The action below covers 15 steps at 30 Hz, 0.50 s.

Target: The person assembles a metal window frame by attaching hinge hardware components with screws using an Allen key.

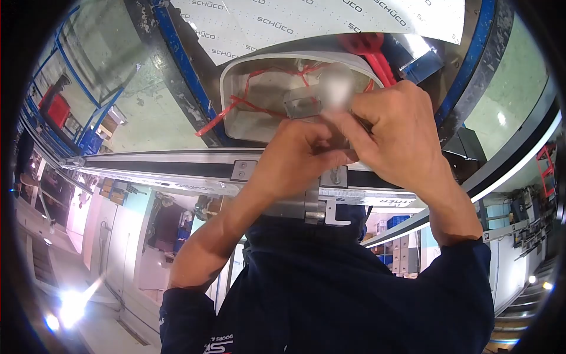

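Note:
My left hand (298, 156) is closed, with thumb and fingers pinched together just above a metal frame bar (200, 169). Close against it is my right hand (398, 133), also closed, its thumb pointing toward the left fingertips. Whatever sits between the fingers is hidden. A blurred whitish round spot by the right fingertips cannot be made out. Below the hands, a metal hinge-like fitting (315, 206) is on the bar. A small metal plate (240, 170) with screws lies left of my left hand.
Beyond the bar stands a cream bin (227, 97) holding red plastic strap (259, 106) and a greyish see-through block (302, 103). A red tool (377, 56) lies behind it, near a sheet printed SCHÜCO (283, 26). Blue rails (183, 59) flank the area.

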### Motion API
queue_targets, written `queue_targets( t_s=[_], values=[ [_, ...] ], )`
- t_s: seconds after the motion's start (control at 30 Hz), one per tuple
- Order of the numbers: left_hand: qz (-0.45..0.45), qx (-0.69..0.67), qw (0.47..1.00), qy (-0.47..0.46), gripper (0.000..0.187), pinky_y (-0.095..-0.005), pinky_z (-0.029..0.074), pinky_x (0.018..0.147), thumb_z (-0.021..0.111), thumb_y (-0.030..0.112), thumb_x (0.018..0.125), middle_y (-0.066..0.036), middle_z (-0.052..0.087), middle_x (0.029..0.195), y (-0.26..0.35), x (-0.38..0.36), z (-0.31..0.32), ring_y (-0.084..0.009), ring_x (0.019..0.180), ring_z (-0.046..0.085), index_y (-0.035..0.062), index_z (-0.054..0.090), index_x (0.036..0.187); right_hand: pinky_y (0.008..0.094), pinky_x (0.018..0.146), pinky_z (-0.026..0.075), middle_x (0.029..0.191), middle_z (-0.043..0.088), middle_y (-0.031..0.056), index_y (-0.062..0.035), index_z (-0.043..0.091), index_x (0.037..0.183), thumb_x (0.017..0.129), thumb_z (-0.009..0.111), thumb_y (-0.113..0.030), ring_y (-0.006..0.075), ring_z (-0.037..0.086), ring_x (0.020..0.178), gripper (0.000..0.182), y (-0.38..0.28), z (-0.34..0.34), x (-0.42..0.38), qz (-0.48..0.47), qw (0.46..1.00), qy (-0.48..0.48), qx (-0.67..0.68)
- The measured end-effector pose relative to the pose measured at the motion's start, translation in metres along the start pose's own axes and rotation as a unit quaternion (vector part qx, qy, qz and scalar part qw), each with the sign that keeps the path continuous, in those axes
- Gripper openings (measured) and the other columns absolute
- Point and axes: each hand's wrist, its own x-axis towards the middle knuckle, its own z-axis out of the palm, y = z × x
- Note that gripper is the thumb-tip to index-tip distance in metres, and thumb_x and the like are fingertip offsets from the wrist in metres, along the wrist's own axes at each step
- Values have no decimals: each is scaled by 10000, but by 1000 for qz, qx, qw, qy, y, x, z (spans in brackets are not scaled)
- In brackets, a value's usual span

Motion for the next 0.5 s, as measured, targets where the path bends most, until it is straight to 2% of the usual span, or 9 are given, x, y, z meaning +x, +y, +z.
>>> queue_targets(
  t_s=[0.03, 0.07, 0.1, 0.2, 0.27, 0.3, 0.4, 0.43, 0.5],
  values=[
    [36, -1, 999, 20, 210, -332, 470, 641, 844, 175, 965, -90, 696, 722, -4, -1, 3, -133, 652, 575, -29, 797, 976, 365, 469, 358, 510, 446, 86, -4, 580, 668, 935, 828, -207, 281, 408, 427, 418, 3, -7, 0, 25, 996, -59, 57],
    [42, -5, 999, 19, 209, -337, 469, 642, 834, 178, 974, -91, 683, 714, -5, -2, 4, -135, 650, 564, -28, 797, 980, 343, 465, 361, 542, 479, 55, -5, 612, 741, 953, 824, -228, 230, 428, 433, 373, 11, -1, -1, 53, 979, -50, 189],
    [48, -9, 999, 18, 209, -342, 467, 644, 824, 180, 983, -91, 670, 706, -7, -4, 4, -138, 647, 553, -27, 797, 983, 320, 462, 364, 573, 512, 24, -7, 645, 813, 971, 819, -249, 179, 449, 440, 337, 18, 11, 1, 79, 944, -41, 319],
    [15, -16, 999, -25, 210, -350, 462, 648, 801, 187, 998, -94, 651, 695, -6, -8, 0, -135, 652, 537, -23, 798, 989, 213, 461, 350, 695, 541, -60, -11, 681, 1052, 1046, 772, -295, 26, 505, 542, 298, 30, -11, -3, 173, 811, -195, 524],
    [33, -9, 999, -33, 218, -346, 461, 651, 794, 195, 1002, -93, 657, 698, -5, -8, 3, -125, 666, 542, -23, 795, 991, 189, 457, 327, 669, 520, -65, -16, 686, 1001, 1061, 758, -293, 20, 490, 541, 292, 43, -11, -5, 158, 783, -286, 529],
    [35, -7, 999, -25, 218, -346, 460, 651, 798, 196, 996, -90, 658, 698, -5, -7, 4, -125, 662, 542, -22, 796, 992, 241, 454, 296, 630, 487, -63, -29, 646, 821, 1048, 766, -265, 29, 439, 533, 348, 34, -6, -6, 184, 820, -233, 489],
    [34, -8, 999, 9, 218, -351, 464, 652, 810, 198, 975, -83, 671, 703, -4, -9, 14, -127, 654, 559, -18, 799, 1003, 330, 474, 328, 547, 495, 39, -6, 615, 685, 1000, 791, -249, 90, 429, 500, 436, 35, 14, -6, 64, 950, -76, 294],
    [33, -13, 999, 29, 219, -355, 470, 653, 815, 198, 966, -81, 680, 706, -2, -10, 17, -130, 654, 575, -16, 802, 1010, 348, 496, 331, 529, 425, 78, 10, 538, 613, 953, 799, -220, 108, 401, 514, 487, 24, 19, -8, 97, 957, -28, 271],
    [45, 27, 995, 90, 198, -380, 495, 647, 811, 166, 937, -109, 733, 729, 0, -12, 24, -176, 642, 657, -16, 806, 1014, 338, 516, 353, 548, 439, 79, 7, 555, 642, 944, 825, -266, 103, 427, 541, 489, 12, 21, -10, 126, 972, 5, 199]
  ],
)
